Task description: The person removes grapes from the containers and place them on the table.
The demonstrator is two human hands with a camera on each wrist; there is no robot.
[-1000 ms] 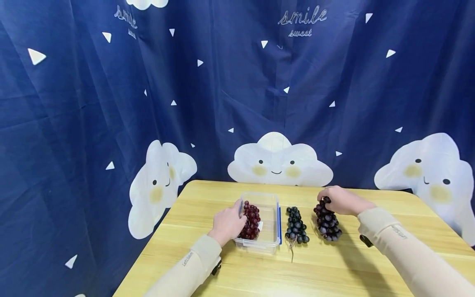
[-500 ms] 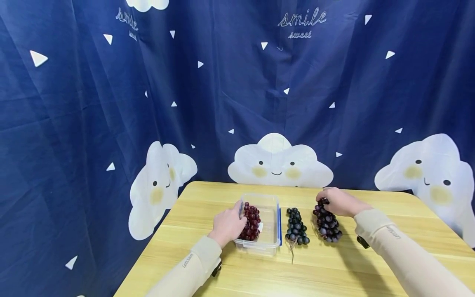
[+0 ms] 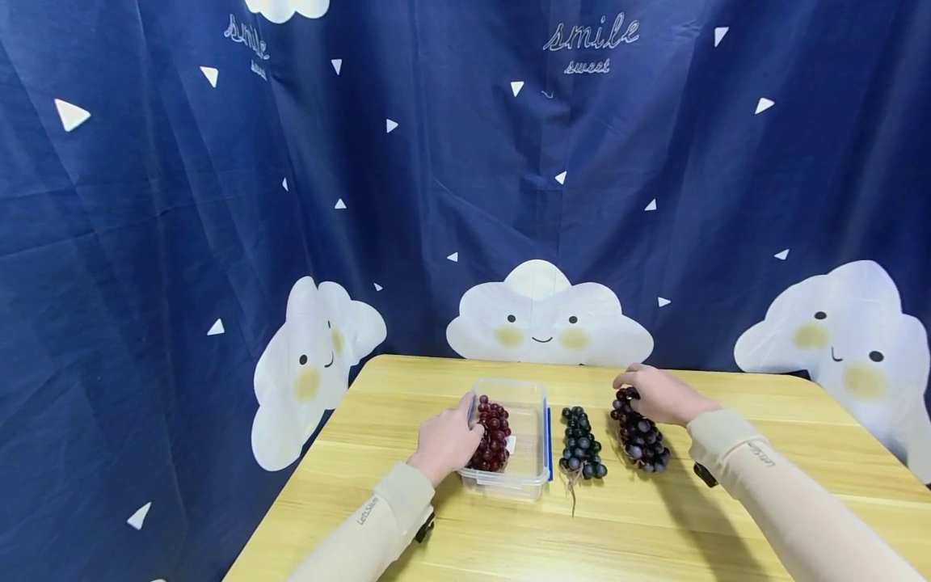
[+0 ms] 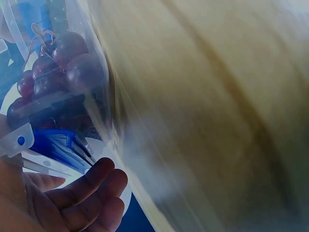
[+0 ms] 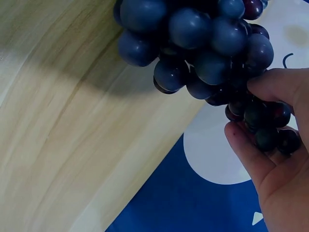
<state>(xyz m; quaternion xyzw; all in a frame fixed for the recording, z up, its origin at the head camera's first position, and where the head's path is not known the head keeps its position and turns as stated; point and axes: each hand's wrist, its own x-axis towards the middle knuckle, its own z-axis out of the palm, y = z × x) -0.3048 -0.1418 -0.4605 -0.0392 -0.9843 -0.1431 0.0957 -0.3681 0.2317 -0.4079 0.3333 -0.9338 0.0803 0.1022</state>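
Note:
My left hand (image 3: 447, 439) grips the left wall of a clear plastic box (image 3: 525, 482). In the left wrist view its fingers (image 4: 89, 193) curl outside the wall, below a blue latch (image 4: 60, 145). Inside the box, along that left side, lies a bunch of red grapes (image 3: 493, 436). My right hand (image 3: 665, 394) pinches the narrow far end of a dark purple grape bunch (image 3: 643, 444); thumb and fingers close around the small grapes in the right wrist view. Between box and right hand, a bunch of blackish-green grapes (image 3: 579, 443) lies on the table, its stem toward me.
The pale wooden table (image 3: 524, 537) ends at the back against a navy curtain (image 3: 407, 202) with printed clouds. A blue strip (image 3: 549, 443) runs down the box's right side, close to the blackish-green grapes.
My right hand has moved slightly left, drawing the narrow end of the purple grapes with it. The left hand, the box and the other grapes stay as they were.

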